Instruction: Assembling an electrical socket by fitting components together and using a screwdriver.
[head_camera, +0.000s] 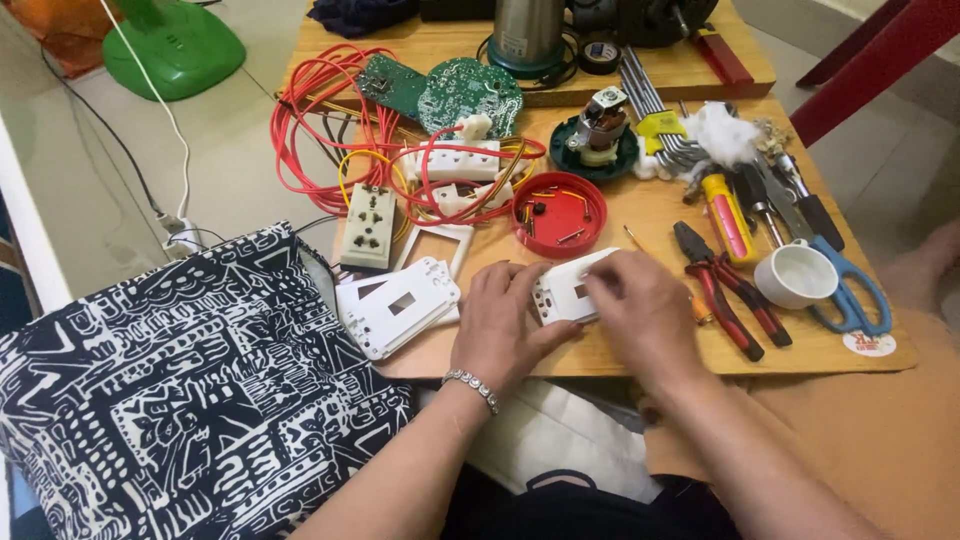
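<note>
Both of my hands rest on a white plastic socket cover plate (568, 290) lying near the front edge of a low wooden table (640, 215). My left hand (505, 325), with a silver bracelet on the wrist, grips the plate's left end. My right hand (645, 310) covers its right end with the fingers pressed on top. A stack of similar white cover plates (398, 305) lies just left of my left hand. A red round lid (560, 213) holding small screws and bits sits right behind the plate.
Red-handled pliers (725, 290), a white cup (795, 275), blue scissors (850, 290) and screwdrivers (728, 215) lie to the right. Red and yellow wires (330, 130), white sockets (368, 225), green circuit boards (465, 92) and a metal kettle (527, 35) are behind. A black-and-white patterned cloth (180, 380) lies at left.
</note>
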